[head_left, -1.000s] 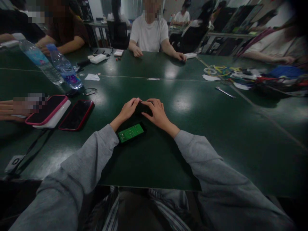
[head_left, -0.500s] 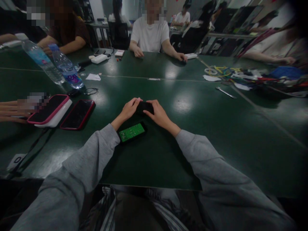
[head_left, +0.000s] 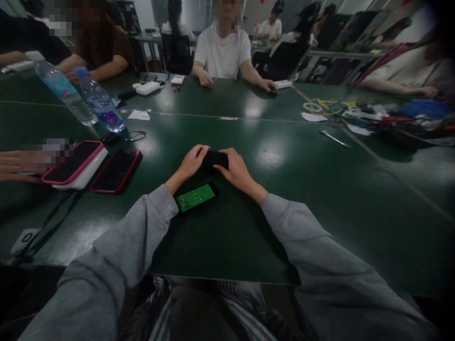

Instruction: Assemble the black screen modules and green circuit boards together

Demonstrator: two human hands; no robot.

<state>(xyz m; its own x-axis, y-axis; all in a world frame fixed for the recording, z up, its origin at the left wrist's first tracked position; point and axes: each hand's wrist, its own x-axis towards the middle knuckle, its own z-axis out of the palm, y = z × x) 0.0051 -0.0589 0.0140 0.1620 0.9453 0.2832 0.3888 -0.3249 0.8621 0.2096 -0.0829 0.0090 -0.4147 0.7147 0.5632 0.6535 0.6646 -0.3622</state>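
Between my two hands is a flat black rectangular piece [head_left: 215, 160], like a cover or case; its exact kind does not show. My left hand [head_left: 194, 160] grips its left end, the thumb along the near edge. On the right end, my right hand [head_left: 234, 166] closes with its fingers behind and thumb in front. Just nearer to me, a green circuit board [head_left: 196, 197] lies face up in a black housing on the dark green table [head_left: 227, 241], beside my left wrist.
To the left lie a red-edged phone [head_left: 116, 170], a pink-cased phone [head_left: 74, 163] on a white box, and another person's hand [head_left: 17, 166]. Two water bottles [head_left: 101, 102] stand behind them. A metal wrench-like tool [head_left: 334, 139] and a cable heap [head_left: 384, 116] are right. People sit across.
My hands keep their grip on the black piece, which has tilted slightly so that more of its flat face shows. The circuit board stays in place.
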